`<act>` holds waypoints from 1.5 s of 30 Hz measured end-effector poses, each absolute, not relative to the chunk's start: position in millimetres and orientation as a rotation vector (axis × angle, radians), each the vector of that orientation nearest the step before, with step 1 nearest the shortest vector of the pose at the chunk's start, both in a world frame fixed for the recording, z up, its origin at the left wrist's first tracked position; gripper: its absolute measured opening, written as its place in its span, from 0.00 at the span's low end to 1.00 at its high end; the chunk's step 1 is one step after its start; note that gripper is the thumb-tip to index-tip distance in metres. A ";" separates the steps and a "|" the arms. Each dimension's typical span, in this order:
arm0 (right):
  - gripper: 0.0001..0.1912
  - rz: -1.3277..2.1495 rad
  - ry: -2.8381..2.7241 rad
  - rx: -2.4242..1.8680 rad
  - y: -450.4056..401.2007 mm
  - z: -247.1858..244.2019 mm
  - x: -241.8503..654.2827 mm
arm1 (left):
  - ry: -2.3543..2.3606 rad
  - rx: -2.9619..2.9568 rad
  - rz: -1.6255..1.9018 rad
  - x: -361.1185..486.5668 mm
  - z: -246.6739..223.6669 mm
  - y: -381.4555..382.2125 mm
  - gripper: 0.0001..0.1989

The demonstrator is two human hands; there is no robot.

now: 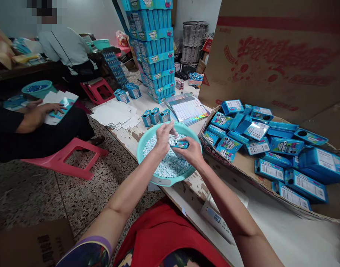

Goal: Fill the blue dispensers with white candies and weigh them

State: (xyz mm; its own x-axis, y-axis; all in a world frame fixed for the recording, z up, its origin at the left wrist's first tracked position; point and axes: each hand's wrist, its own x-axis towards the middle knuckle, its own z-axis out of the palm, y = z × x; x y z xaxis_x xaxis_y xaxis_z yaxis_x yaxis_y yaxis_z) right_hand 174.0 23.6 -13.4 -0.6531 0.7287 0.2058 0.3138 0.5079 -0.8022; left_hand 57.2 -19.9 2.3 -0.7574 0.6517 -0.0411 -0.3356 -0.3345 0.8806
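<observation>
A turquoise basin point(140, 151) of small pale blue and white candies stands at the table's front edge. Over its right part, my right hand point(192, 151) is wrapped round a small blue box point(182, 144), tilted above the candies. Close to the left end of this box is my left hand point(163, 138), its fingers closed together around some white candies. Behind the basin, three small blue boxes point(155, 115) stand in a row.
A cardboard tray point(242, 168) of blue boxes lies at right, with a scale point(216, 218) before it. Behind stand stacked display cartons point(156, 55), white sheets point(117, 113) and shiny sheets point(186, 107). People sit at left, near a red stool point(66, 155).
</observation>
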 end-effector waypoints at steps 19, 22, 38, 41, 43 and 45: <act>0.19 1.163 -2.084 -0.772 20.0 -20.5 171.6 | 1.247 0.593 1.997 68.4 13.6 -28.5 0.16; 0.20 1.235 -2.023 -0.789 20.1 -23.1 177.5 | 1.255 0.703 2.047 67.0 13.9 -32.6 0.14; 0.22 1.183 -1.802 -0.888 37.1 -2.9 214.7 | 2.253 1.565 0.128 83.2 -65.6 -59.2 0.23; 0.21 1.216 -1.797 -0.895 35.3 -2.9 219.4 | 2.250 1.411 0.334 71.7 -61.5 -61.5 0.16; 0.22 1.224 -1.791 -0.902 33.9 -3.8 220.9 | 2.211 1.168 0.647 61.5 -58.0 -61.0 0.13; 0.23 1.230 -1.806 -0.910 32.6 -5.7 220.4 | 2.039 0.841 1.057 53.7 -50.5 -59.1 0.14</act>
State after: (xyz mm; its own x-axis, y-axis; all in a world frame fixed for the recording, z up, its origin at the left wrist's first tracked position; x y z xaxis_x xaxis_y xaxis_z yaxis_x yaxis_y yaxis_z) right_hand 220.4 32.6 -5.7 -0.4616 0.8662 0.1912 0.1395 0.2837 -0.9487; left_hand 53.7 -59.1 -50.5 -0.5586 0.7837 -0.2716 0.2301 0.4610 0.8570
